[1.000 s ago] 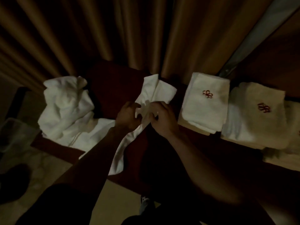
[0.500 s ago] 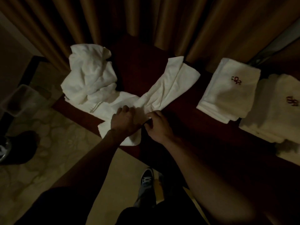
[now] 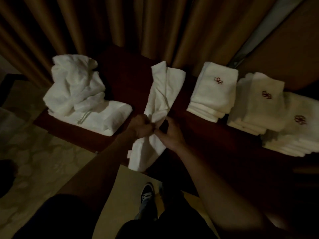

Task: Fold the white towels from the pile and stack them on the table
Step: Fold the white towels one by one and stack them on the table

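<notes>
The towel (image 3: pixel 162 94) was soft, matt white terry cloth, as were the folded stacks (image 3: pixel 214 94); the counter (image 3: pixel 134 80) looked like dark polished wood, the curtain (image 3: pixel 120 23) smooth brown fabric.

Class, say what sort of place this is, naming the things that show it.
Probably a hotel room: folded white towels with dark red embroidered monograms, heavy pleated brown curtains behind, and a long dark polished wooden table.

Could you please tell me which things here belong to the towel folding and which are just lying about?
Job: held towel, left hand, right hand, unfolded pile, folded stacks, table.
Lying about: curtain, shoe.
</notes>
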`<state>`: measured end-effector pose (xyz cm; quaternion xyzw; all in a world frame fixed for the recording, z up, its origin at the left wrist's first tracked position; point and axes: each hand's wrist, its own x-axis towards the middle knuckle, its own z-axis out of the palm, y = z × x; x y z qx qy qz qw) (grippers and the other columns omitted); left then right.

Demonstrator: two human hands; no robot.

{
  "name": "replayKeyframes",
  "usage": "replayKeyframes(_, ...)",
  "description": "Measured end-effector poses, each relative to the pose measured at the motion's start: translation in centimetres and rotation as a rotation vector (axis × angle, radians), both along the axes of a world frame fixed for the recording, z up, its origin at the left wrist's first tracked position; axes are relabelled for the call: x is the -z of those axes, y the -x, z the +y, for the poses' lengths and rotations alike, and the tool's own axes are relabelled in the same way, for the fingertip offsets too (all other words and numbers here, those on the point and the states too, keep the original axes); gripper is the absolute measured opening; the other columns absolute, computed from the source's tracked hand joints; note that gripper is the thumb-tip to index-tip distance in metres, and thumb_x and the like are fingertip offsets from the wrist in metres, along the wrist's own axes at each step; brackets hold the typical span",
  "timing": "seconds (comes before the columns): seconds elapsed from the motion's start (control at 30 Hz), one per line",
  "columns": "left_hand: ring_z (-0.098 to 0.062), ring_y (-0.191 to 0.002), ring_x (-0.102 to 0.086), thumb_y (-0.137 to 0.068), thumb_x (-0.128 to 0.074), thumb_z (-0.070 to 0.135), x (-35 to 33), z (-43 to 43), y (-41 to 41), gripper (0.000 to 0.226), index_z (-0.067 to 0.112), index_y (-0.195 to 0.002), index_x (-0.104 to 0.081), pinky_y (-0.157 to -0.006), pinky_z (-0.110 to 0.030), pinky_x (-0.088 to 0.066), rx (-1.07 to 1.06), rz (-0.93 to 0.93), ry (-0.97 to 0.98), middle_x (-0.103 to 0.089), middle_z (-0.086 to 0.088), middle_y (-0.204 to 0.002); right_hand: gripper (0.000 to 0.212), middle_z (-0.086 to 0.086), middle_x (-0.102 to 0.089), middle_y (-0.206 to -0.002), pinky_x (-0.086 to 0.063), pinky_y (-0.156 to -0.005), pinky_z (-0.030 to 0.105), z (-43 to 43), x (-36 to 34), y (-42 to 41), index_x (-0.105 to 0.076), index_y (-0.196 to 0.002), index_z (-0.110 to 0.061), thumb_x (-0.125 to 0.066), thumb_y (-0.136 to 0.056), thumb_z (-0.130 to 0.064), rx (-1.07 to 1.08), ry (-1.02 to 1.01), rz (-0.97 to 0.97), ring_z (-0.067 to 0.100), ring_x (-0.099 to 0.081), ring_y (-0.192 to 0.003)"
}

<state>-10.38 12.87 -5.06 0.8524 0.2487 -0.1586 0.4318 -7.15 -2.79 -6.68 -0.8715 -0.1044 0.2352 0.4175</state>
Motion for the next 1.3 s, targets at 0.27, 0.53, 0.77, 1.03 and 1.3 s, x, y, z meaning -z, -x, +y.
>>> replayKeyframes(0.27,-0.024,-0.088,-0.07,-0.089,-0.069,0.028,-1.6,-7.5,-3.5,0.02,0.01,-0.095,-0.063,-0.083,-0.041,-0.06,0.101,-0.074,0.252,-0.071,-0.01,-0.093,0.063,0.006,-0.061,-0.131,-0.049,-0.104,0.042,-11.4,-2.7,-1.2,-0.061,-0.127,-0.004,-0.085,-0.077,-0.033,0.328,-0.072,0.44,0.026,-0.059,-0.122)
replayKeyframes(0.53,-0.027,-0.119,-0.056,-0.082,-0.069,0.037,-2.1,-13.7,-5.4,0.051,0.014,-0.126,-0.057,-0.1,-0.037,-0.047,0.477,-0.241,-0.088,-0.06,-0.008,-0.128,0.01,-0.005,-0.069,-0.091,-0.053,-0.077,0.029,-18.6,-5.7,0.2,-0.069,-0.082,-0.026,-0.072,-0.081,-0.017,0.375,0.118,-0.017,0.013,-0.065,-0.088)
replayKeyframes(0.77,-0.024,-0.138,-0.042,-0.093,-0.061,0.024,-2.2,-17.8,-7.0,0.062,0.024,-0.151,-0.038,-0.108,-0.036,-0.037,0.95,-0.3,-0.312,-0.045,-0.004,-0.151,0.024,-0.014,-0.073,-0.086,-0.055,-0.077,0.023,-22.5,-5.9,1.3,-0.074,-0.082,-0.035,-0.072,-0.079,-0.012,0.352,0.125,-0.161,0.0,-0.067,-0.082)
replayKeyframes(1.03,-0.026,-0.112,-0.061,-0.09,-0.064,0.043,-2.4,-19.0,-7.5,0.036,0.022,-0.12,-0.061,-0.088,-0.038,-0.048,0.956,-0.414,-0.605,-0.065,-0.004,-0.121,0.003,-0.002,-0.073,-0.089,-0.057,-0.077,0.035,-28.7,-6.9,1.3,-0.07,-0.084,-0.027,-0.072,-0.083,-0.024,0.545,0.34,-0.316,0.019,-0.069,-0.086)
replayKeyframes(1.3,-0.027,-0.091,-0.065,-0.089,-0.064,0.04,-0.7,-15.8,-6.2,0.015,0.031,-0.101,-0.062,-0.069,-0.032,-0.046,0.721,-0.233,-0.686,-0.066,-0.002,-0.099,0.021,0.007,-0.068,-0.104,-0.05,-0.08,0.039,-34.1,-6.9,1.9,-0.065,-0.102,-0.015,-0.064,-0.089,-0.032,0.683,0.56,-0.471,0.029,-0.064,-0.1)
